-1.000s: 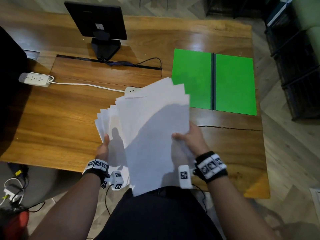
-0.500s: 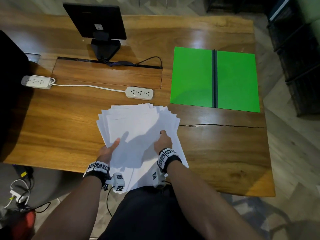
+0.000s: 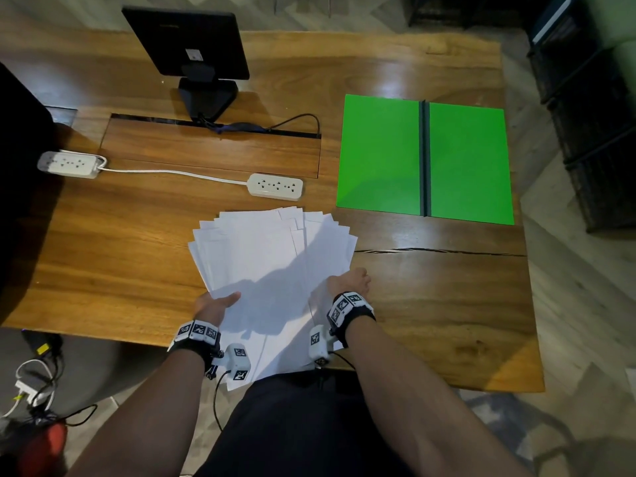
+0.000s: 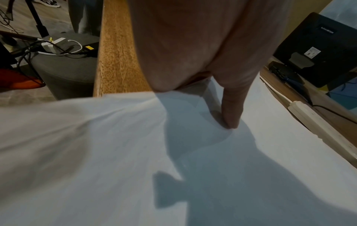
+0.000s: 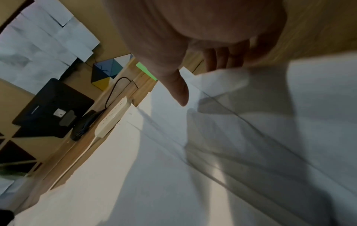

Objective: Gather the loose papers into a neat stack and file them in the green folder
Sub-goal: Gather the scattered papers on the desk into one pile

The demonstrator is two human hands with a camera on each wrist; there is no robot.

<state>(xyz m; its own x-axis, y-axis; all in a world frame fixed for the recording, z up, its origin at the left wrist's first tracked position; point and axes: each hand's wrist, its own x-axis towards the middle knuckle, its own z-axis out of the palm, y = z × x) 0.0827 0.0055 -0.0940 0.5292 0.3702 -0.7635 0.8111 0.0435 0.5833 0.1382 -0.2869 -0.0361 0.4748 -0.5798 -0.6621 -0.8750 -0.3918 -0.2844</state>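
A fan of several white papers (image 3: 272,256) lies on the wooden table (image 3: 120,263), its near ends hanging over the front edge. My left hand (image 3: 215,304) pinches the fan's lower left side, thumb (image 4: 230,107) pressed on top of the papers (image 4: 193,152) and fingers hidden beneath. My right hand (image 3: 349,282) grips the right edge, thumb (image 5: 173,79) above the papers (image 5: 212,152) and fingers curled under the outer sheet. The green folder (image 3: 378,156) lies open and flat at the back right, apart from the papers, with a dark spine (image 3: 424,160) down its middle.
A black monitor (image 3: 186,43) stands at the back. Two white power strips (image 3: 275,185) (image 3: 69,163) joined by a cord lie just beyond the papers. A crack (image 3: 440,250) crosses the table between papers and folder. Cables (image 3: 31,383) lie on the floor at left.
The fanned papers, held raised a second ago, now rest on the table. My right hand has slid from the middle of the fan to its right edge. The left hand keeps its hold.
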